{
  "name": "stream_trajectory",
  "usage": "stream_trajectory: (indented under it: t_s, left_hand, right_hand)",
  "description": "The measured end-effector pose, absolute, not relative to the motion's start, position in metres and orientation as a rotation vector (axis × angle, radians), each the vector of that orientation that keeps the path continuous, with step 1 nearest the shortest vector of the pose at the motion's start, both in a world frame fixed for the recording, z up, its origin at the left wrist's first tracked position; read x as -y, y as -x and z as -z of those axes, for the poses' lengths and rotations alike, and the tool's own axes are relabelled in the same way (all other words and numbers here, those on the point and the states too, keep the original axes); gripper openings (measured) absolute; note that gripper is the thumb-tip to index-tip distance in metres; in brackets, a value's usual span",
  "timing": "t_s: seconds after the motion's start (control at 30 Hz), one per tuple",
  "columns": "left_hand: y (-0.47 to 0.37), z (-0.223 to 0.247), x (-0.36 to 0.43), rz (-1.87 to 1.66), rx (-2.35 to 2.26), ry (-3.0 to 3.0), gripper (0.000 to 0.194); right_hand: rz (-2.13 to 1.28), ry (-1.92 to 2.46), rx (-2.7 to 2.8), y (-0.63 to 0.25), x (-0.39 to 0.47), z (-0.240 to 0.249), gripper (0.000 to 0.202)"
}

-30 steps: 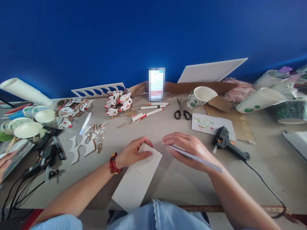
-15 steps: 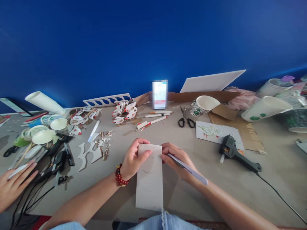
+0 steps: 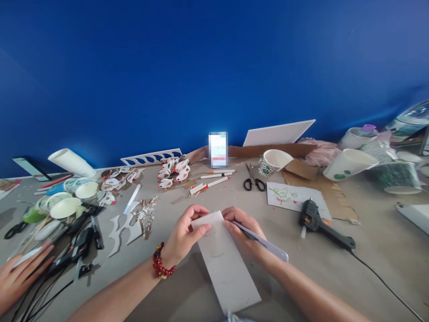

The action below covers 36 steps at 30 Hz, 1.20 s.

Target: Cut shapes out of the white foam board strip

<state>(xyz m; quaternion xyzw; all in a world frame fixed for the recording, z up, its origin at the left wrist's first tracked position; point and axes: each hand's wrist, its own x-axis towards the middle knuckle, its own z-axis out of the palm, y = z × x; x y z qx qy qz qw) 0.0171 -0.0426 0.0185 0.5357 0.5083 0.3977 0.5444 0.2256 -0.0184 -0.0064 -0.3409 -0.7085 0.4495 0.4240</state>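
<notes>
A long white strip of board (image 3: pixel 223 261) with faint curved pencil lines slants toward me, its far end raised between my hands. My left hand (image 3: pixel 187 232), with a red bead bracelet at the wrist, grips the strip's far left corner, thumb on top. At the far right corner is my right hand (image 3: pixel 246 228), its fingers closed round a pale lilac craft knife (image 3: pixel 268 248) whose handle points back toward my forearm. Whether the blade touches the board is hidden by the fingers.
Cut white scraps (image 3: pixel 129 228) and small painted white-and-red pieces (image 3: pixel 172 170) lie at the left. Scissors (image 3: pixel 254 179), markers (image 3: pixel 214 179), a paper cup (image 3: pixel 275 162) and a glue gun (image 3: pixel 323 223) with a cord are beyond and to the right. Another person's hand (image 3: pixel 25 275) rests at far left.
The strip has swung so its near end points to the right. Both hands have turned with it, still holding the strip and the craft knife. The camera view has tilted up slightly.
</notes>
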Motion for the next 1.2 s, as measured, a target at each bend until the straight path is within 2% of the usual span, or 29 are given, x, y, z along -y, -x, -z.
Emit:
stream_trajectory:
  t_s: [0.13,0.37,0.9,1.07,1.2]
  left_hand:
    - [-0.02,-0.022,0.041,-0.818,-1.206,-1.243,0.027]
    - [-0.027,-0.017,0.037,-0.887,-1.096,-0.871,0.029]
    - [-0.027,0.004,0.039,-0.882,-1.023,-0.795,0.03]
    - [-0.023,0.007,0.036,-0.911,-1.027,-0.933,0.024]
    - [-0.024,0.009,0.036,-0.981,-0.969,-0.869,0.03]
  right_hand:
    - [-1.188,0.945,1.746,-0.227,0.019,0.009,0.027]
    - [-1.3,0.916,1.736,-0.234,0.02,0.002,0.031]
    - [-1.198,0.886,1.808,-0.235,0.02,0.004,0.025]
    - [-1.123,0.935,1.815,-0.235,0.017,0.009,0.024]
    - [-1.102,0.992,1.785,-0.236,0.017,0.011,0.027]
